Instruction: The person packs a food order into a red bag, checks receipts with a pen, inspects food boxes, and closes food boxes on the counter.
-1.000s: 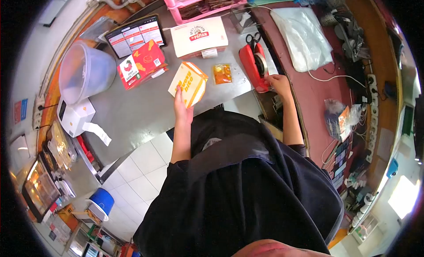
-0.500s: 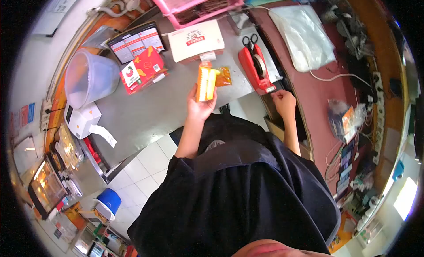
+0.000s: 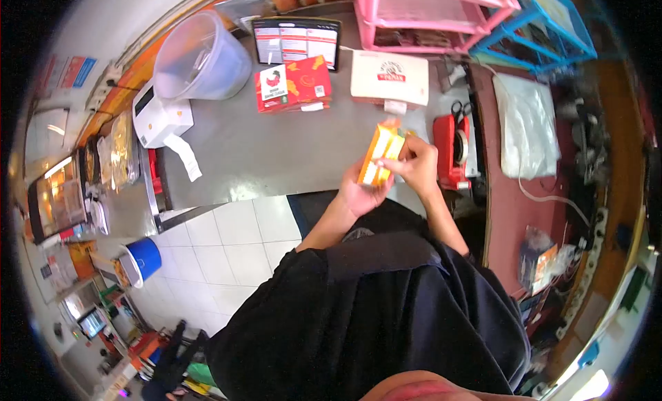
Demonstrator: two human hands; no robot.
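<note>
My left hand [image 3: 363, 193] is closed around the lower end of a small orange and yellow box [image 3: 378, 151], held tilted above the table's front edge. My right hand [image 3: 418, 168] is at the box's right side, its thumb and fingers pressed against it. Whether a strip of tape lies between those fingers cannot be made out. Just right of this hand stands a red tape dispenser [image 3: 445, 153] with a roll of tape [image 3: 462, 147]. Black-handled scissors [image 3: 460, 110] lie at its far end.
On the grey metal table [image 3: 269, 149] are a red box [image 3: 303, 84], a white carton [image 3: 389, 78], a tablet [image 3: 296, 39], a clear bucket [image 3: 203, 56] and a label printer [image 3: 161, 116]. Pink drawers [image 3: 427, 22] and a blue rack [image 3: 538, 28] stand behind. Plastic bags [image 3: 527, 125] lie right.
My right hand has left the front of the tape dispenser and come over to the box in my left hand. The box is more tilted now. The camera view has turned.
</note>
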